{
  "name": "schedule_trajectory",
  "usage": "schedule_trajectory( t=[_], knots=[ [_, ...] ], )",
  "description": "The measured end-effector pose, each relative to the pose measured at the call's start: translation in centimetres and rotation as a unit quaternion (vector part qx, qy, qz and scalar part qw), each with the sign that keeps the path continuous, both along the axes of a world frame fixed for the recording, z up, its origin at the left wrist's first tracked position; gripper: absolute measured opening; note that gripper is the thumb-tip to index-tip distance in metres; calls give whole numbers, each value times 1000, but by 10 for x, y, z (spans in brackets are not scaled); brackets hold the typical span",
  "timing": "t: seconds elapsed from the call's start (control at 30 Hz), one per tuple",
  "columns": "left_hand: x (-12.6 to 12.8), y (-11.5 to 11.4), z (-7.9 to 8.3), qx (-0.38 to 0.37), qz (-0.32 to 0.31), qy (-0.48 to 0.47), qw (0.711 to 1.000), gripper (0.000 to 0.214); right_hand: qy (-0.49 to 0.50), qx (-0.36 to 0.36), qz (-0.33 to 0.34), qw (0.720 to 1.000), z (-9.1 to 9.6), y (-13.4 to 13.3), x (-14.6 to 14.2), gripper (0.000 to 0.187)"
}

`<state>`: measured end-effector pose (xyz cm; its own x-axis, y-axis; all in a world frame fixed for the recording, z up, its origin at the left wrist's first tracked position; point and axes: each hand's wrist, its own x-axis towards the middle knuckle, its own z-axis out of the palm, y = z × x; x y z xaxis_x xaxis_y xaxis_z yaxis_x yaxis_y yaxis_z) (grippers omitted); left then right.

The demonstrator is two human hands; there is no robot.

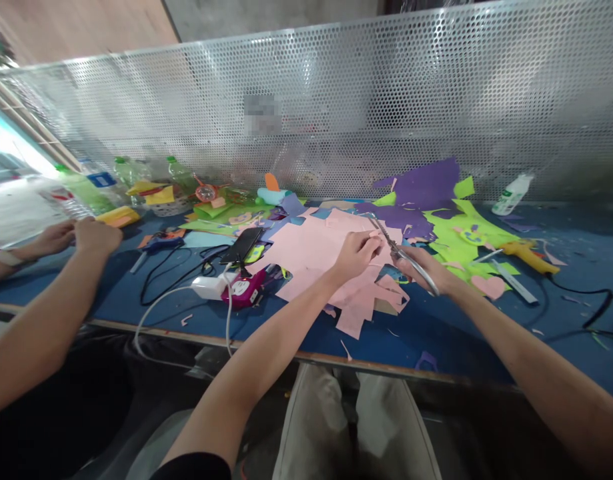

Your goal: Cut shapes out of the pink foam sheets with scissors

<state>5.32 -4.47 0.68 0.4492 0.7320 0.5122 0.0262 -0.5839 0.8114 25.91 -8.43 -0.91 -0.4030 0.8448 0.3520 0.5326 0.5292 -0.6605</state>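
Note:
My right hand (422,268) is closed round the handles of a pair of silver scissors (392,245), blades pointing up and left. My left hand (355,253) is pinched on a small pink paper piece right at the blades. Both hands hover over a heap of pink paper sheets (306,250) on the blue table (436,333).
Lime green paper (459,237) and purple paper (426,190) lie to the right, with a yellow glue gun (529,255) and a white bottle (511,193). A black phone (242,244), a white charger (211,287) and cables lie left. Another person's hands (81,235) rest at far left near green bottles (86,190). A perforated metal screen (336,100) backs the table.

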Motion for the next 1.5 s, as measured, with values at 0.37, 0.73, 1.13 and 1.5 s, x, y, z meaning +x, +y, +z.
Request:
schedule_trajectory(
  t=[0.37,0.73,1.13,1.5],
  knots=[
    [0,2,0,-11,-26,0,1000,38,-16,-3,-74,997,1,3,1,58],
    [-2,4,0,25,-53,84,995,35,277,-49,-141,949,1,5,-5,33],
    [-2,5,1,134,-12,190,972,39,334,-45,-107,935,-7,8,-12,35],
    [3,4,1,73,37,58,995,39,207,-74,-85,972,2,15,15,44]
  ],
)
